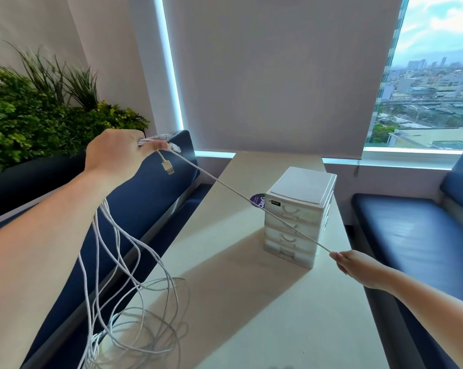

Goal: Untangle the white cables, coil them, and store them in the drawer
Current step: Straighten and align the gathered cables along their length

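A planter of green foliage [25, 115] stood behind and to the left of the person's raised left hand [113, 153], which clenched the gathered ends of the white cables [93, 350]. Several connectors poked out past its fingers, and a USB plug [168, 167] dangled just below them. From under that wrist the rest of the cables hung in loose, tangled loops, spilling onto the near left edge of the pale table [251, 302] and over its side against a dark blue bench [150, 198].

One strand [225, 184] ran taut from the left hand down and across to the right hand [352, 265], which was held lower and pinched the line at its fingertips. Between the two hands, and just beyond the stretched strand, a small white drawer unit [299, 217] sat upright on the table with all its drawers pushed in. A purple label [258, 200] showed at its left side.

A lowered roller blind [278, 75] filled the wall beyond both hands. Past the right hand lay a second blue bench [411, 235], and above it a window [432, 97] looked out over a city skyline under cloud.
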`<state>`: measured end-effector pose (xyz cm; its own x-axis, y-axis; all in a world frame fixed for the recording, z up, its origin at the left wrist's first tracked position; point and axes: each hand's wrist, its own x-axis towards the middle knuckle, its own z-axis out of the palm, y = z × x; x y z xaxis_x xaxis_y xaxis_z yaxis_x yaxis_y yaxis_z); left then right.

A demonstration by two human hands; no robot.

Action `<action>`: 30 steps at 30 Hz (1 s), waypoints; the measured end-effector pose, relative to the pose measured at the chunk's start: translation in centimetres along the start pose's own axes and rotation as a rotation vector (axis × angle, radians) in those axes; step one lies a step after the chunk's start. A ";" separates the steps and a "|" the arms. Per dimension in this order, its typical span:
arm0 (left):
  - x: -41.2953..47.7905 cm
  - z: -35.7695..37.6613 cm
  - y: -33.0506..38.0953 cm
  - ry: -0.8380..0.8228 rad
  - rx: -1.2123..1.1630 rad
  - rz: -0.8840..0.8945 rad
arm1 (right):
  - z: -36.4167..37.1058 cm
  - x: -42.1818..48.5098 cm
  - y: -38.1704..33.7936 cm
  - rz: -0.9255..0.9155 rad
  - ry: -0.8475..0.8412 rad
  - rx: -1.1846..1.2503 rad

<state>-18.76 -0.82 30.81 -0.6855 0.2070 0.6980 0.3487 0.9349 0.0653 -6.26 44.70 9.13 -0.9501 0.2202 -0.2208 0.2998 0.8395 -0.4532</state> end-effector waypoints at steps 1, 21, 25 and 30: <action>-0.1 0.0 -0.1 -0.004 -0.006 -0.004 | 0.1 0.0 0.1 0.003 0.004 0.002; -2.3 0.7 3.4 -0.427 -0.319 -0.092 | 2.1 0.7 -11.1 -0.461 0.041 -0.115; -2.7 2.5 5.5 -0.568 -0.422 -0.131 | -1.1 -1.5 -18.0 -0.752 0.342 0.131; -4.3 3.6 9.2 -0.715 -0.328 -0.011 | -3.8 -3.7 -23.5 -0.962 0.486 -0.187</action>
<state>-14.92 7.91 25.78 -0.8961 0.4374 0.0751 0.4340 0.8284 0.3542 -10.11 26.06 23.91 -0.7247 -0.4296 0.5388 -0.5645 0.8186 -0.1064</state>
